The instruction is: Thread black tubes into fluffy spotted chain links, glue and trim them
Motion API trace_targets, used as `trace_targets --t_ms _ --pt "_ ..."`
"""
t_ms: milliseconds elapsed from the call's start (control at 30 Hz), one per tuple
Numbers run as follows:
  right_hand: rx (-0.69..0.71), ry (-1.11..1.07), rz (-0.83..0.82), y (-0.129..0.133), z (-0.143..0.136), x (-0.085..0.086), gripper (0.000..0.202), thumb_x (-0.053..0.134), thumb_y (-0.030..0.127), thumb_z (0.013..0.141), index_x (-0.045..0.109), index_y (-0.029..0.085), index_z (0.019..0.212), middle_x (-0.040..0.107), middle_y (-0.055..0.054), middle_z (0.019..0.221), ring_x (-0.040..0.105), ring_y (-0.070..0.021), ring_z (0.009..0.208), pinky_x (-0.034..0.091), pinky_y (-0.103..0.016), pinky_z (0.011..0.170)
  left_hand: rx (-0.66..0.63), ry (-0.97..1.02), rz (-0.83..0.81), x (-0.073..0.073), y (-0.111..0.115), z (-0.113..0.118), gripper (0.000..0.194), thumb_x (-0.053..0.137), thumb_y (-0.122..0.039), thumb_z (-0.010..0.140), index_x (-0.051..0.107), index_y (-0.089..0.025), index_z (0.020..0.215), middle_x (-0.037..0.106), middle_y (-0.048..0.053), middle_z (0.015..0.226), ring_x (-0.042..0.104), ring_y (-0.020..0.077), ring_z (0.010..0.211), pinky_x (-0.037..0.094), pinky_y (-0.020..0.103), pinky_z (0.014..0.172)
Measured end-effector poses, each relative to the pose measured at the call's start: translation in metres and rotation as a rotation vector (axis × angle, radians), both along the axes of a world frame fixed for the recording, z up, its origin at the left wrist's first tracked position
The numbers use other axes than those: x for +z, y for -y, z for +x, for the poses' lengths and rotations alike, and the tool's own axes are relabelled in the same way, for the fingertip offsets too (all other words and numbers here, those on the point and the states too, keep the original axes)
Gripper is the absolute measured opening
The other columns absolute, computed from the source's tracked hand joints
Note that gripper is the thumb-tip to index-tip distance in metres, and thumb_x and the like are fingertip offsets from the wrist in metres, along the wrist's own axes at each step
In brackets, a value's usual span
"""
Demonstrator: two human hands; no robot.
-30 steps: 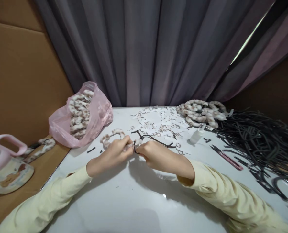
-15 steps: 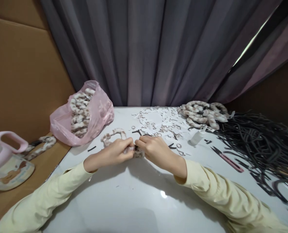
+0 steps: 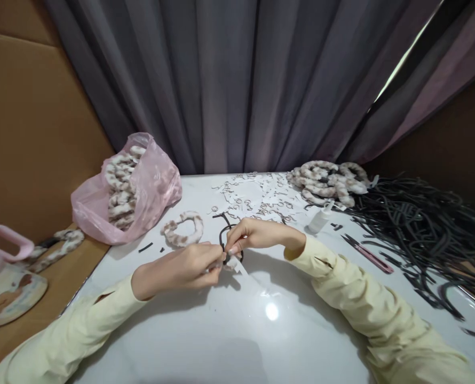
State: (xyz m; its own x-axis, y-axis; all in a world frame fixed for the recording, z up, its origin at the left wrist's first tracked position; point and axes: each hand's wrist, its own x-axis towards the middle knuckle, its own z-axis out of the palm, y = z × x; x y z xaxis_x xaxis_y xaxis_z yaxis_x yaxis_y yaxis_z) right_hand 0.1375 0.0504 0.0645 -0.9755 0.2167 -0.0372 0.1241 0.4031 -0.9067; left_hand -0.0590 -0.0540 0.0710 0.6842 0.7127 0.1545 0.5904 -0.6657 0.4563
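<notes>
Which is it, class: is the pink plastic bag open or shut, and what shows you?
Open: the pink plastic bag gapes, and the furry brown-and-white pieces inside show through its mouth.

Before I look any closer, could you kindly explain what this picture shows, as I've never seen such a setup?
There is no machine: a person's left hand and right hand are seen from a camera worn on the head, looking forward and down. Between them they hold a looped black cord, beside a fuzzy piece partly hidden by fingers. On the white table lie a fuzzy ring, a pink bag of fuzzy pieces, small scattered bits, a bottle, a pink tool and, at right, a cord heap.
</notes>
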Motion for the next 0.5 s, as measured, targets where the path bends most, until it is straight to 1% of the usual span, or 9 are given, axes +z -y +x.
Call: trace_targets --t_ms 67,100,133,200,267,333,400,433,500 --pt "0.001 0.011 -0.016 0.001 0.001 0.002 0.017 0.057 0.02 0.081 0.069 0.009 0.087 0.062 -0.002 0.072 0.057 -0.0104 0.067 0.046 -0.02 0.066 0.005 -0.01 0.032 0.001 0.002 0.001 0.006 0.043 -0.015 0.079 0.047 -0.019 0.076 0.045 -0.002 0.063 0.04 0.0106 0.055 0.032 0.022 0.054" --pt "0.001 0.021 -0.009 0.002 0.001 0.005 0.017 0.056 0.019 0.082 0.069 0.009 0.089 0.062 -0.003 0.073 0.057 -0.0103 0.068 0.046 -0.02 0.066 0.014 -0.009 0.038 0.002 0.002 0.002 0.007 0.044 -0.015 0.079 0.048 -0.019 0.082 0.046 -0.002 0.064 0.042 0.0108 0.055 0.033 0.022 0.054" --pt "0.002 0.031 0.01 0.003 0.002 0.008 0.017 0.055 0.017 0.083 0.069 0.009 0.09 0.062 -0.003 0.076 0.057 -0.0103 0.069 0.046 -0.02 0.067 0.026 -0.006 0.04 0.003 0.003 0.003 0.011 0.044 -0.016 0.08 0.049 -0.019 0.089 0.048 -0.002 0.066 0.044 0.0112 0.056 0.034 0.022 0.055" --pt "0.006 0.04 0.087 0.006 0.002 0.014 0.018 0.052 0.013 0.084 0.068 0.008 0.09 0.062 -0.004 0.079 0.057 -0.0102 0.071 0.045 -0.02 0.069 0.05 -0.002 0.042 0.004 0.003 0.003 0.024 0.044 -0.017 0.081 0.048 -0.019 0.104 0.053 0.0 0.072 0.049 0.012 0.059 0.036 0.021 0.055" --pt "0.012 0.034 0.196 0.01 0.002 0.02 0.02 0.049 0.007 0.084 0.068 0.007 0.09 0.062 -0.005 0.082 0.056 -0.0107 0.073 0.045 -0.02 0.07 0.045 -0.014 0.046 0.003 0.002 0.003 0.03 0.043 -0.018 0.082 0.048 -0.019 0.111 0.056 0.002 0.075 0.052 0.0126 0.062 0.038 0.022 0.058" --pt "0.011 0.021 0.325 0.016 0.001 0.024 0.025 0.047 0.001 0.082 0.067 0.006 0.094 0.062 -0.007 0.085 0.056 -0.012 0.077 0.044 -0.021 0.071 0.022 -0.02 0.049 0.001 0.001 0.002 0.025 0.042 -0.018 0.083 0.052 -0.017 0.106 0.058 0.002 0.074 0.053 0.0132 0.064 0.039 0.022 0.06" --pt "-0.036 0.013 0.495 0.021 0.0 0.025 0.032 0.044 -0.005 0.079 0.066 0.008 0.099 0.062 -0.008 0.087 0.055 -0.0141 0.081 0.044 -0.024 0.074 0.038 0.009 0.016 -0.003 -0.001 0.002 0.019 0.042 -0.019 0.083 0.054 -0.016 0.097 0.058 0.001 0.07 0.053 0.0125 0.061 0.039 0.022 0.06" --pt "-0.09 0.008 0.588 0.023 -0.001 0.024 0.034 0.044 -0.006 0.078 0.066 0.009 0.1 0.061 -0.008 0.087 0.055 -0.0153 0.082 0.043 -0.025 0.075 0.077 0.04 -0.01 -0.005 -0.002 0.002 0.016 0.044 -0.02 0.083 0.055 -0.017 0.093 0.058 0.001 0.069 0.052 0.0117 0.059 0.039 0.022 0.059" --pt "-0.25 -0.009 0.741 0.027 -0.003 0.019 0.039 0.044 -0.007 0.074 0.063 0.009 0.105 0.058 -0.01 0.094 0.054 -0.0172 0.086 0.044 -0.028 0.076 0.203 0.139 -0.093 -0.007 -0.004 0.004 0.01 0.048 -0.021 0.08 0.054 -0.018 0.087 0.06 -0.001 0.068 0.05 0.0105 0.055 0.038 0.022 0.057"
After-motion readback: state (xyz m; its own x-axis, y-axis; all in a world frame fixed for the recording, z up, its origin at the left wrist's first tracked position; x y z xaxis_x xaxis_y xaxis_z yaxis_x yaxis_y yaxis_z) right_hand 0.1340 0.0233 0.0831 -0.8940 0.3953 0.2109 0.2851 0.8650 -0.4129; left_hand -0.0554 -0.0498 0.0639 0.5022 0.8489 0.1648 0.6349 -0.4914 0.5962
